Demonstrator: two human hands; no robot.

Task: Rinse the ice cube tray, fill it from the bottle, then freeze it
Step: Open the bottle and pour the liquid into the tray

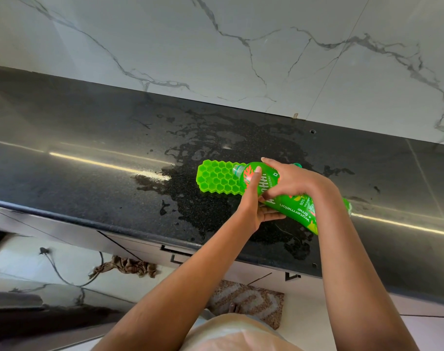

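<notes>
- The left hand [252, 201] is gripping the green labelled plastic bottle [293, 211] from beneath.
- The right hand [289, 181] is clasping it from above.
- Its neck is tilting over the green honeycomb silicone ice cube tray [215, 177], which is lying on the wet black stone counter [89, 173].

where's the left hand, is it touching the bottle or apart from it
Touching. The head view shows the left hand gripping the bottle: its thumb lies across the label and its fingers curl underneath.
</notes>
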